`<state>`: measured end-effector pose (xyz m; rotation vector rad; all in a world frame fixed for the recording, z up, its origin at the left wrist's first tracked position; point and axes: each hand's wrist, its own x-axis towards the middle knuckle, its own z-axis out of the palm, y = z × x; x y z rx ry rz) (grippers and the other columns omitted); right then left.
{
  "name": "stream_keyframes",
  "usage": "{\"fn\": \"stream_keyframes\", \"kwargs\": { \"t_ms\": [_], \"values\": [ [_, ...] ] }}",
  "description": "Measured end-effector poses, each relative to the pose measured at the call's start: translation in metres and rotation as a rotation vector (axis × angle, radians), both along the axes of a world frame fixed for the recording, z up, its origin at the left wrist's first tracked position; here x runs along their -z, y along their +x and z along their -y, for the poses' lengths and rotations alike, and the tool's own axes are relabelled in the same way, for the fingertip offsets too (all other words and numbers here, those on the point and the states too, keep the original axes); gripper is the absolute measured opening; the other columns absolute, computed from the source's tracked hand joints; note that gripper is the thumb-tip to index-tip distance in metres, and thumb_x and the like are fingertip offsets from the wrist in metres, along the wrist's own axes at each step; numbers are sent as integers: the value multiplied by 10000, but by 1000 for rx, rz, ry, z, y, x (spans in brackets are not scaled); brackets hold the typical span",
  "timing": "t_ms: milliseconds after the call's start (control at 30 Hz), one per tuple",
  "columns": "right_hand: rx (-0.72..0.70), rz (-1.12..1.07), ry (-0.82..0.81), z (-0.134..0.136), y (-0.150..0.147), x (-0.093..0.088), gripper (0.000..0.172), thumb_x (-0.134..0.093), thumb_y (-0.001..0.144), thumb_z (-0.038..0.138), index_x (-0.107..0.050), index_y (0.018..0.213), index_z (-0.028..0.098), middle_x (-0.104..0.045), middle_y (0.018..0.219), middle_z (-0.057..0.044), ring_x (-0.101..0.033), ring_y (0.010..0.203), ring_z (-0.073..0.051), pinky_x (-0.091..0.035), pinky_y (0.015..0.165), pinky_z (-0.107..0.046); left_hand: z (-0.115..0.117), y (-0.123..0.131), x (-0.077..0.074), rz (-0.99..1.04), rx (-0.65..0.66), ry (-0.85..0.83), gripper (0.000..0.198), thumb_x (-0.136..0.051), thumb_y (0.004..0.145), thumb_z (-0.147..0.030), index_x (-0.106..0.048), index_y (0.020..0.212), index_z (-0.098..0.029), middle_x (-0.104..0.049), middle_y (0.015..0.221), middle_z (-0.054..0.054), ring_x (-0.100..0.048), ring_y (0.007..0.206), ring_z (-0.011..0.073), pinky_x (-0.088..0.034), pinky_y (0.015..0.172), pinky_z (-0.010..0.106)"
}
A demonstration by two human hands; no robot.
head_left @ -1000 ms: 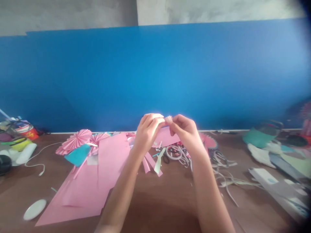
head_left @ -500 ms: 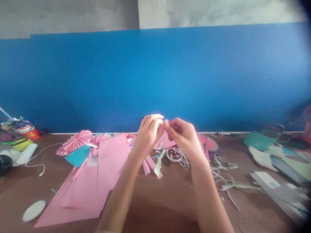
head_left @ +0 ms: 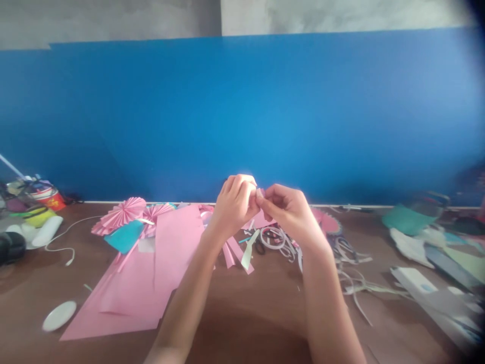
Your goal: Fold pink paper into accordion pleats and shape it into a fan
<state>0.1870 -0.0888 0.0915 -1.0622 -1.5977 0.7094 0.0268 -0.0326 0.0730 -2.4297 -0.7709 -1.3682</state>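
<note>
Both my hands are raised together above the brown table (head_left: 261, 318), in front of the blue backboard. My left hand (head_left: 233, 205) and my right hand (head_left: 288, 210) pinch the same small piece of pink paper (head_left: 260, 218) between their fingertips, and most of that piece is hidden behind the fingers. Under the hands lie folded pink strips (head_left: 237, 253) and a coil of white tape rings (head_left: 278, 240). A large pink sheet (head_left: 144, 283) is spread out to the left of my forearms.
Pink pleated paper fans (head_left: 123, 215) and a teal paper piece (head_left: 125, 236) lie at the back left. A white disc (head_left: 58, 316) sits near the front left. Pots and cords clutter the far left (head_left: 34, 207). White paper strips (head_left: 356, 283) and card sheets (head_left: 428, 247) cover the right side.
My hands have drawn a little closer together and shifted slightly right, still working the small pink piece. The view has tilted a bit, so table items sit slightly further right.
</note>
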Motion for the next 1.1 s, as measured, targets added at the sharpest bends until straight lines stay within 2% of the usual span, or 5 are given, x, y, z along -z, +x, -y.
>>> {"fn": "stream_keyframes", "kwargs": {
  "t_ms": [433,567,800,1100],
  "values": [
    [-23,22,-1,0,3,0,271,-660,870,420,-623,767,173,-592,608,10,-500,535,-87,-343,475,-220,-5,-5,0,64,284,-267,173,-433,886,-65,-390,851,-229,-536,1004,64,-554,999,191,-477,896,356],
    [-12,5,-10,0,0,-1,242,-663,866,386,-617,762,173,-592,604,12,-499,531,-86,-333,467,-217,-5,-7,0,74,282,-279,164,-449,885,-81,-394,844,-229,-534,998,61,-564,976,185,-483,866,339],
    [44,-19,10,-2,-9,1,236,-667,856,375,-632,774,156,-634,638,-10,-548,572,-113,-366,481,-222,-6,-5,-1,20,142,-189,123,-501,917,-177,-401,862,-224,-549,986,60,-558,964,194,-472,836,331],
    [42,-9,6,-4,-6,4,253,-637,881,382,-634,779,151,-646,619,-11,-546,540,-100,-370,478,-215,-10,-5,3,68,290,-313,177,-465,884,-76,-380,842,-225,-519,984,44,-547,970,178,-459,872,326]
  ]
}}
